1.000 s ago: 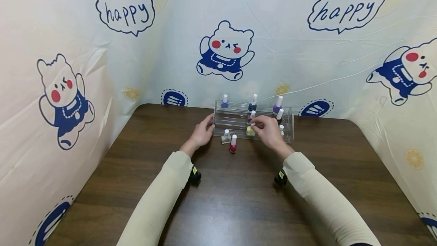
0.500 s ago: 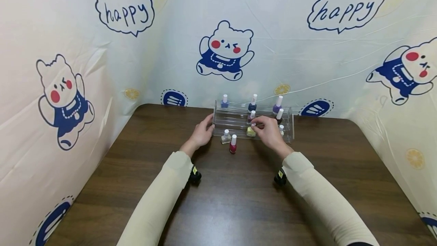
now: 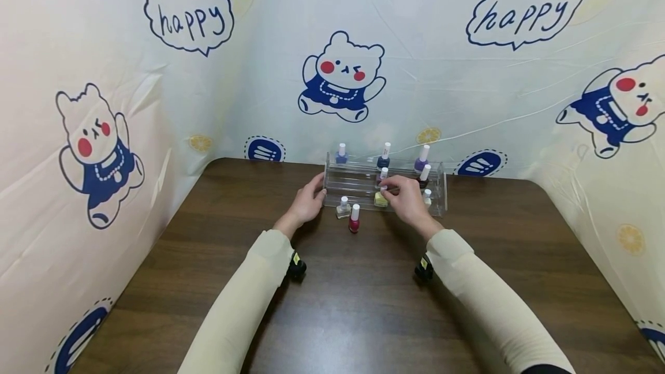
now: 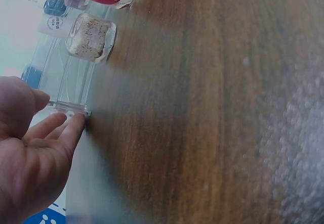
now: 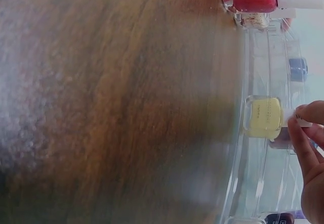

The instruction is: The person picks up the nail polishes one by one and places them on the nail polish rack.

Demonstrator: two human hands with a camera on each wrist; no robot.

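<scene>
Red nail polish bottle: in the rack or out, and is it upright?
Out and upright: in the head view, the red nail polish bottle stands on the table in front of the clear rack, white cap up.

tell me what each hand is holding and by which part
The right hand pinches the yellow bottle by its cap; the left hand grips the rack by its left end.

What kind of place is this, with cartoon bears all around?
Probably a little screened-off nook indoors, though what lies beyond is hidden. Bear-print cloth hangs behind and beside a brown table, and a clear rack on it holds nail polish bottles.
</scene>
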